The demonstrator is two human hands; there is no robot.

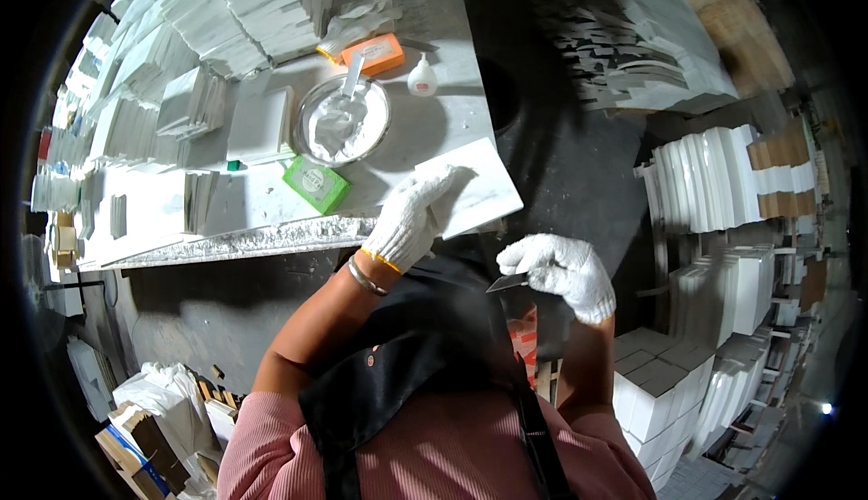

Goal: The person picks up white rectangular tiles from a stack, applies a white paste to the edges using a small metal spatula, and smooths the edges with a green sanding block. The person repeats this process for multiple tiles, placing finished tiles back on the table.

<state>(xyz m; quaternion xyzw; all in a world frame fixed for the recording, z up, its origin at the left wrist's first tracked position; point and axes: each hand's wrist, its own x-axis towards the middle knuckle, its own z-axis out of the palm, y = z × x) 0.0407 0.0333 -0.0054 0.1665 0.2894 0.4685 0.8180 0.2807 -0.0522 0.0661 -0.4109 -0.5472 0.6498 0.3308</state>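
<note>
Flat white marble tile (470, 188) under knit-gloved left hand (409, 220), right hand (561, 269) pinching thin dark blade (506, 283)

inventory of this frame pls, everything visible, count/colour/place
marble tile: 1, white, at the table's near right corner, under the left hand
blade: 1, dark, pinched in the right hand
bowl: 1, metal, holding white paste and a spatula, mid table
green box: 1, green, near edge by the bowl
orange box: 1, orange, behind the bowl
small bottle: 1, white, right of the orange box
tile stacks: many, white, table's left and far side
shelved tiles: many, white, right
table: 1, grey
left hand: white knit glove, flat on the tile
right hand: white knit glove, off the table
</note>
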